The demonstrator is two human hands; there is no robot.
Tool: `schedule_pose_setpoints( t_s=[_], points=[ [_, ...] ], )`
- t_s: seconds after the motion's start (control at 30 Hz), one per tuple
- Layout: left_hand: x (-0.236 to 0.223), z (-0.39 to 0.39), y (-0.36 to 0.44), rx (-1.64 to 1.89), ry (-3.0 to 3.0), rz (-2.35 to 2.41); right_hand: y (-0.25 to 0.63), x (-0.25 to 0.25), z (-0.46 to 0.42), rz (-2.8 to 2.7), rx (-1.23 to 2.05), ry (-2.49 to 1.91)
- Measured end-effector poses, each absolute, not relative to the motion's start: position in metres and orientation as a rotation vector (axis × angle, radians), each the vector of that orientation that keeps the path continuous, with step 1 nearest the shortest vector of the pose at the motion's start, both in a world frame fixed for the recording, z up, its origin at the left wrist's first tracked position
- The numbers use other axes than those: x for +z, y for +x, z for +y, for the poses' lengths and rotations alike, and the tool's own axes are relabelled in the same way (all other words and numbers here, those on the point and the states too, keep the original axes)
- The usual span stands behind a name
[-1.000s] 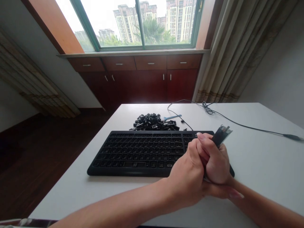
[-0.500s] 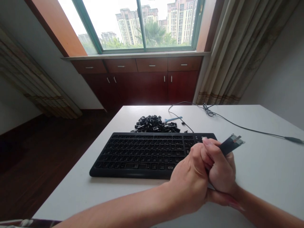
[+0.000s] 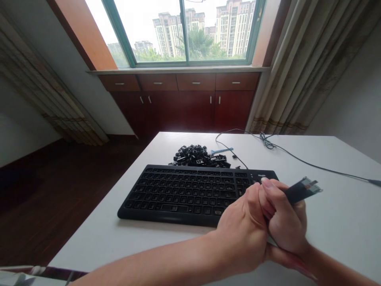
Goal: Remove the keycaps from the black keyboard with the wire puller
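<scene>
My right hand (image 3: 287,222) is closed around a flat black tool (image 3: 297,191) with a clear, squared end. That end sticks out to the right, past the fist. Its exact kind I cannot make out. My left hand (image 3: 245,230) is closed and pressed against the right hand, its thumb reaching under the right wrist. Whatever lies inside the left fingers is hidden. Behind and below both hands is a black keyboard (image 3: 166,216) with its keycaps off, showing rows of bare key sockets. The hands cover its right-hand lower part.
Behind the keyboard lies a heap of loose black keycaps (image 3: 193,155). A small blue tool (image 3: 222,150) is beside the heap. The keyboard's cable (image 3: 315,163) runs with a bundled loop across the white table (image 3: 98,234). Cabinets (image 3: 193,107) stand under the window.
The whole view has shifted, so table and keyboard appear a little further right. My hands keep the same clasp and sit slightly lower and further right in the picture.
</scene>
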State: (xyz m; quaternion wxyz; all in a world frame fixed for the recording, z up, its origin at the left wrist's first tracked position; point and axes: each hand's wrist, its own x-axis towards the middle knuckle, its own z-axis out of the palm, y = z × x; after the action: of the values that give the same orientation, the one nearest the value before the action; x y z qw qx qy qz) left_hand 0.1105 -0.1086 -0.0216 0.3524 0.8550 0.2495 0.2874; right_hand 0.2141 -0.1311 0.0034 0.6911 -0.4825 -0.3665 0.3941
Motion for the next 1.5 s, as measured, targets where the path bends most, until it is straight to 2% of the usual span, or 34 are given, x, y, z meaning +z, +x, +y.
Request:
schedule_pose_setpoints(
  t_s=[0.2, 0.37, 0.47, 0.63, 0.83, 1.07, 1.2, 1.37, 1.5],
  points=[
    [-0.021, -0.107, 0.112, 0.71, 2.213, 0.671, 0.214, 0.005, -0.133, -0.809, 0.863, -1.085],
    [-0.021, -0.109, 0.112, 0.701, 2.286, 0.618, 0.208, 0.031, -0.129, -0.837, 0.885, -0.869],
    [-0.02, -0.112, 0.114, 0.71, 2.304, 0.644, 0.209, 0.045, -0.12, -0.849, 0.824, -0.898],
    [-0.018, -0.113, 0.116, 0.79, 2.235, 0.734, 0.226, 0.043, -0.104, -0.731, 0.928, -0.883],
    [-0.028, -0.112, 0.108, 0.709, 2.322, 0.777, 0.239, 0.039, -0.093, -0.667, 1.071, -0.892],
    [-0.019, -0.113, 0.099, 1.019, 2.557, 0.442, 0.257, 0.042, -0.073, -0.773, 0.986, -0.908],
    [-0.012, -0.109, 0.097, 0.994, 2.722, 0.027, 0.269, 0.024, -0.063, -0.804, 0.928, -0.953],
    [-0.02, -0.102, 0.096, 0.889, 2.908, -0.168, 0.278, 0.008, -0.06, -0.75, 0.89, -0.948],
    [-0.022, -0.098, 0.092, 0.978, 2.899, -0.241, 0.281, 0.007, -0.06, -0.66, 0.955, -0.945]
  ],
)
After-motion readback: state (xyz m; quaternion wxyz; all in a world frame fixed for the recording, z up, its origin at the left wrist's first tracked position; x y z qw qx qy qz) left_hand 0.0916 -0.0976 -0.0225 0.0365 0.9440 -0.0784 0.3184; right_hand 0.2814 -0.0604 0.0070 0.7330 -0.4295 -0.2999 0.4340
